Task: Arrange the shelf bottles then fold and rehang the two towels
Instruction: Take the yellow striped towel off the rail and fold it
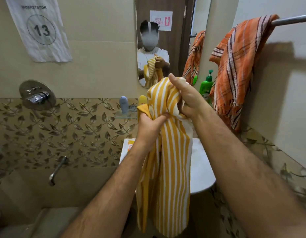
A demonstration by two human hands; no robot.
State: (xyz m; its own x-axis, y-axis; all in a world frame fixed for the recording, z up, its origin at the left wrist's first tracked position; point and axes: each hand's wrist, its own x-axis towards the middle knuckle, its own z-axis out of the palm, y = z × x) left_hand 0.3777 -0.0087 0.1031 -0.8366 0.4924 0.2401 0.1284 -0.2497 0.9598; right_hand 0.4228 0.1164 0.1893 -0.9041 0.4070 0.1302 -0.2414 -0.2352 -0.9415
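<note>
A yellow and white striped towel (167, 165) hangs bunched in front of me, over the washbasin. My left hand (148, 125) grips a fold of it at its left side. My right hand (186, 97) grips the towel's top, higher and to the right. An orange striped towel (238, 62) hangs crumpled over the metal rail (293, 20) at the upper right. On the glass shelf (125, 115) stand a blue bottle (124, 103), a yellow bottle (142, 100) partly behind the towel, and a green pump bottle (207, 86) further right.
A white washbasin (202, 169) sits below the towel. A mirror (166, 40) hangs above the shelf. A chrome mixer (37, 96) and a spout (57, 170) are on the left wall, under a paper sign (40, 30) with 13. An orange packet (130, 146) lies by the basin.
</note>
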